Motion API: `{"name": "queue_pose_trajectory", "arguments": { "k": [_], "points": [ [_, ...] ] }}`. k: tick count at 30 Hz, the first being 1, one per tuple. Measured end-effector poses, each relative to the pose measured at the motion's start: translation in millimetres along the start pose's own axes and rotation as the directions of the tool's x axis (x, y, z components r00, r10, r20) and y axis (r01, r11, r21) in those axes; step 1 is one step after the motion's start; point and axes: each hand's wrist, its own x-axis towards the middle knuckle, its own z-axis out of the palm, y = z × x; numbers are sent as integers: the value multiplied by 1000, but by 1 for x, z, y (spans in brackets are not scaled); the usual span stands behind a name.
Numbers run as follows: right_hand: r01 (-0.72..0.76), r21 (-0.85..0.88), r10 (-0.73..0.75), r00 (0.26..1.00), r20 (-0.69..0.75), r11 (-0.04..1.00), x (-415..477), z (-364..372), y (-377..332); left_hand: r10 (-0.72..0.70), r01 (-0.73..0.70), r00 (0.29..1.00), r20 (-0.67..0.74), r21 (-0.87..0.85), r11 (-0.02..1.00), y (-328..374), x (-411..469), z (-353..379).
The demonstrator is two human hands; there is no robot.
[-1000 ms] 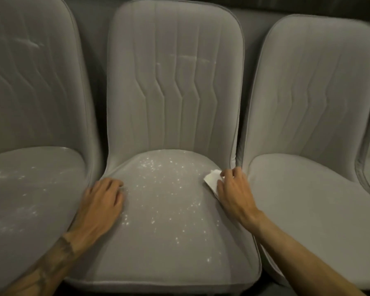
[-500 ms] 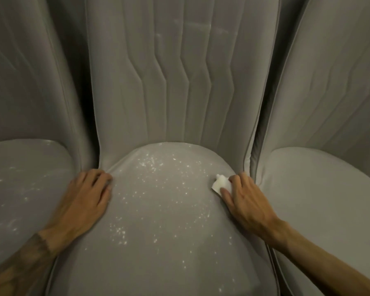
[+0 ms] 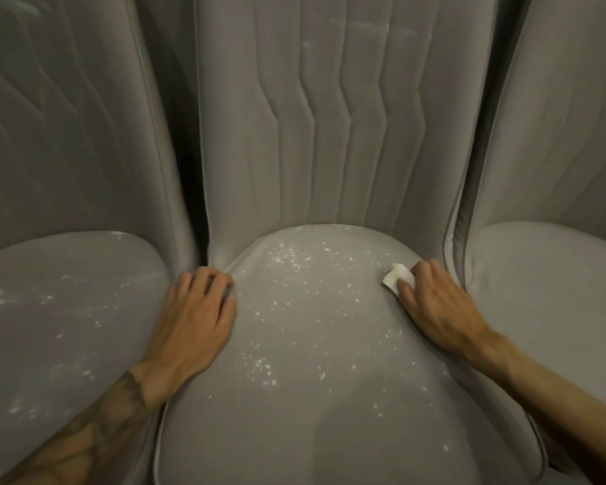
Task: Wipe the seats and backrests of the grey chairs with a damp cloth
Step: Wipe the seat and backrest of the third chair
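Observation:
Three grey padded chairs stand side by side. The middle chair's seat [image 3: 315,397] is sprinkled with white specks, and its ribbed backrest [image 3: 329,117] rises behind it. My right hand [image 3: 438,306] presses a small white cloth [image 3: 397,280] onto the seat's back right part, thumb and fingers curled over it. Only a corner of the cloth shows. My left hand [image 3: 196,316] rests on the seat's left edge with fingers bent over the rim.
The left chair's seat [image 3: 60,309] carries white smears and specks. The right chair's seat [image 3: 546,292] looks plain grey. Dark narrow gaps separate the backrests.
The view has closed in on the middle chair. Both hands stay at the seat's edges; the right hand and cloth have barely shifted along the back right part.

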Motion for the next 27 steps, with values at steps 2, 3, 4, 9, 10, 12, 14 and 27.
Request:
{"name": "queue_pose_trajectory", "arguments": {
  "k": [2, 3, 4, 9, 10, 12, 14, 27],
  "points": [
    [-43, -63, 41, 998, -38, 997, 9, -1, -2, 8, -8, 1000, -13, 13, 1000, -3, -1, 4],
    [-110, -93, 107, 993, -43, 990, 17, -2, -4, 13, -13, 1000, -16, 16, 1000, -5, -1, 5],
    [-177, -117, 172, 984, -49, 977, 24, -3, -7, 15, -15, 1000, -17, 20, 1000, -6, -1, 6],
    [-76, -66, 70, 994, -88, 995, 17, 13, -31, 20, -18, 999, -30, 52, 999, -6, -2, 7],
    [-42, -69, 37, 997, -70, 997, 14, 11, -28, 33, -32, 999, -13, 68, 997, -7, -2, 8],
    [-54, -110, 53, 998, -17, 992, 21, 4, -16, 44, -47, 999, 32, 91, 995, -8, -1, 8],
    [-170, -123, 165, 985, -47, 978, 33, 3, -10, 13, -14, 1000, 25, 61, 998, -5, -2, 6],
    [-176, 34, 177, 984, -28, 984, 55, 12, -26, 32, -42, 996, 78, 129, 991, 2, -1, 3]
  ]
}}
